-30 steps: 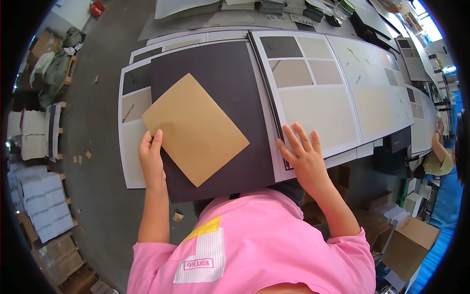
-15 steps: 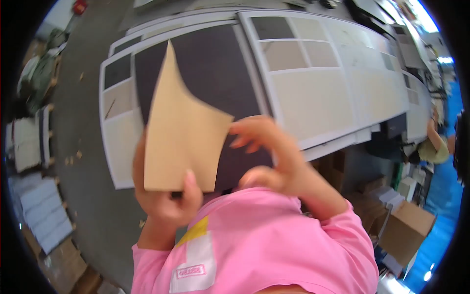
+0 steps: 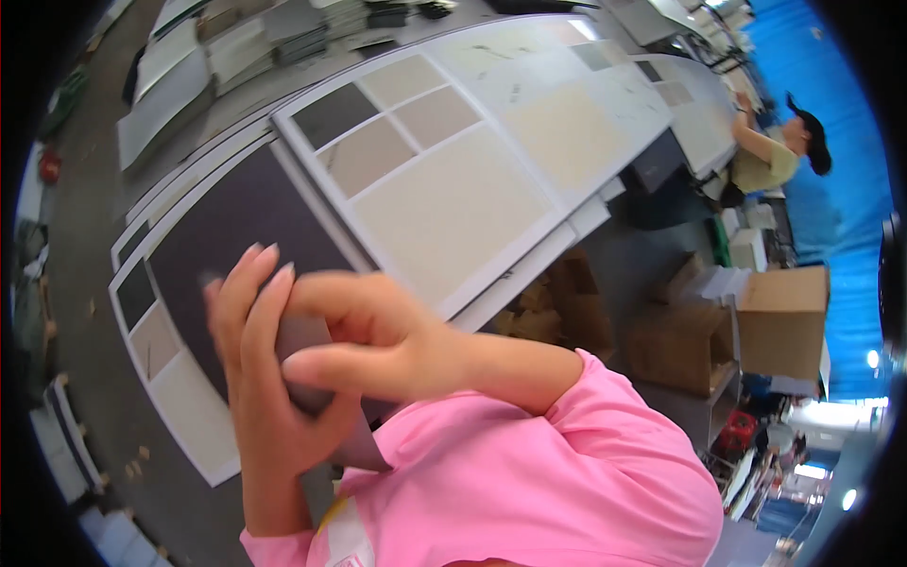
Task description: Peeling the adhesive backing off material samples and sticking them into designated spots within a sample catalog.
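A dark grey-brown sheet (image 3: 362, 444) is between my two hands, bent and mostly covered by them. My left hand (image 3: 269, 406) is wrapped along its left side, fingers pointing up and thumb across it. Over its upper part, my right hand (image 3: 397, 340) grips with the thumb in front and the fingers curled at the top. The tan face seen earlier is not visible. Beyond my hands lies a sample board with a large dark panel (image 3: 236, 217) and lighter blocks along its left edge. Beside it rests a wider white-bordered board (image 3: 453, 198) with grey and beige blocks.
Stacked sheets (image 3: 241, 52) stand at the far left. To the right are an open cardboard box (image 3: 779, 321) and another carton (image 3: 675, 350). A person in a black cap (image 3: 775, 156) works at the far right by a blue curtain (image 3: 831, 198).
My view has turned right. The tan sheet has dropped out of sight, and a dark sheet shows between my hands. My right hand has come left onto it, beside my left hand.
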`<action>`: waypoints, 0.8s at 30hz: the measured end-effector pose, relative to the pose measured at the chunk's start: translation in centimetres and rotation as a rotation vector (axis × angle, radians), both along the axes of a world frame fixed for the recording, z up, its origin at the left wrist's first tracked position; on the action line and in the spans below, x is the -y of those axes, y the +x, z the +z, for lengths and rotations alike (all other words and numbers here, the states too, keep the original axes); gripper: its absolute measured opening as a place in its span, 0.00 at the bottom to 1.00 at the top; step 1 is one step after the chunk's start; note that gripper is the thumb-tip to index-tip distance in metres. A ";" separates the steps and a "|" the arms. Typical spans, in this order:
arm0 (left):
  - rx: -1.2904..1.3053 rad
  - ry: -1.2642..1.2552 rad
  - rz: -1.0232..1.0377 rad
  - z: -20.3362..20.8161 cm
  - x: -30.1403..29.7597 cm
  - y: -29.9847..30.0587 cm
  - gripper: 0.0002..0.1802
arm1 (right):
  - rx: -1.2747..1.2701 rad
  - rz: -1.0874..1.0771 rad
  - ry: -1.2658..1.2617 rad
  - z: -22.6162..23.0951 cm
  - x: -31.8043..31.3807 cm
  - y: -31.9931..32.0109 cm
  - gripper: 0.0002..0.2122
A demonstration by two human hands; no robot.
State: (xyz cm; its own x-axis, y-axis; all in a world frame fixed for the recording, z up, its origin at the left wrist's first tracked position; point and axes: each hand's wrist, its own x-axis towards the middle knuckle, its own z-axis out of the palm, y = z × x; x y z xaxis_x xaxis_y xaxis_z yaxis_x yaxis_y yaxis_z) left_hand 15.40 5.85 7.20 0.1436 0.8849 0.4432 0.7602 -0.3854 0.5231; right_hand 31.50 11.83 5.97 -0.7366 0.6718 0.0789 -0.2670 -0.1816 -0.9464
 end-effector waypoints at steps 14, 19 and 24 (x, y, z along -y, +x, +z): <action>0.450 -0.251 -0.175 -4.0 -2.2 -1.2 0.47 | -0.276 -0.121 -0.313 -4.6 -2.1 -2.6 0.07; 0.603 -0.205 -0.221 -4.3 -2.5 -0.7 0.49 | -0.361 -0.136 -0.404 -5.2 -2.0 -3.7 0.08; 0.603 -0.201 -0.228 -4.7 -2.6 -0.9 0.50 | -0.355 -0.158 -0.325 -5.5 -2.1 -4.0 0.09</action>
State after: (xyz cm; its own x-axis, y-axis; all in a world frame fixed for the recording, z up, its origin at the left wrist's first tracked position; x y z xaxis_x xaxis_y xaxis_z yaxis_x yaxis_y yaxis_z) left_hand 14.52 8.47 2.52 0.1152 0.9354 0.3343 0.2236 -0.3523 0.9088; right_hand 27.50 13.91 0.51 -0.5896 0.8043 0.0740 -0.6099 -0.3832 -0.6937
